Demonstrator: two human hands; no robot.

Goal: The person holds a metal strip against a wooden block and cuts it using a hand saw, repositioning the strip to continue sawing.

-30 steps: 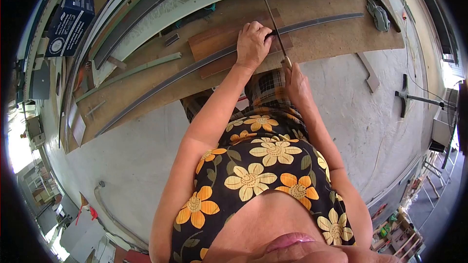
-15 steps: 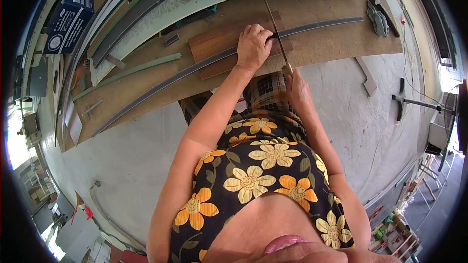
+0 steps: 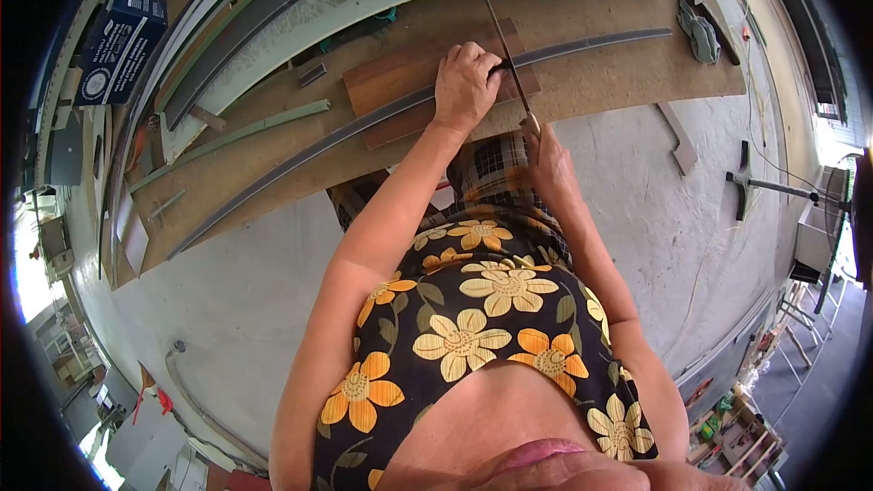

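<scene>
Head view: saw [image 3: 499, 32] blade pushed fwd slightly vs 0.5 s ago — cut prob. mid-stroke. Right hand [image 3: 548, 162] clamped on handle; left hand [image 3: 466, 82] curled, pinning grey strip [image 3: 591, 44] to wood board [image 3: 391, 82].

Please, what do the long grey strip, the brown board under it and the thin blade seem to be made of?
Grey strip, held by the left hand: probably plastic or laminate, smooth, matt, evenly coloured, very thin. Brown board: wood or wood-look laminate; streaky grain shows. Blade: likely metal, dark, thin, straight; its handle, in the right hand, looks like pale wood.
</scene>
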